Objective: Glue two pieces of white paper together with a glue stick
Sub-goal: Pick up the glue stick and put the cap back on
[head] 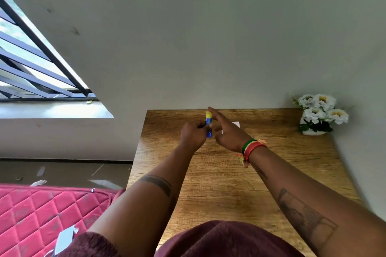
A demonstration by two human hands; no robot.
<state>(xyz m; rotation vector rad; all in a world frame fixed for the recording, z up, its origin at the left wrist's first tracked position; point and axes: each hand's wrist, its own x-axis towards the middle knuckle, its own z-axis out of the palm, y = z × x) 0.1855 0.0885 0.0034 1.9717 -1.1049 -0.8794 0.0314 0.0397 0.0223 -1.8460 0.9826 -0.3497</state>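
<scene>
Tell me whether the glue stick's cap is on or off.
On. The yellow cap still tops the blue glue stick, which stands upright in the left hand; the right hand reaches toward the cap with fingers extended.

Daylight pours in from the window (pixel 31 58) well off to the left of the left hand (pixel 193 135), and the panes are blown out to near white. The rest is evenly lit and fairly bright, with soft shadows only. The sill below the window has a pale glare patch, and so does the floor (pixel 100 181). Heavy wide-angle warp: the window bars and desk (pixel 271 173) edges splay outward. Both hands look a bit soft, and the whole frame is slightly smeary.
</scene>
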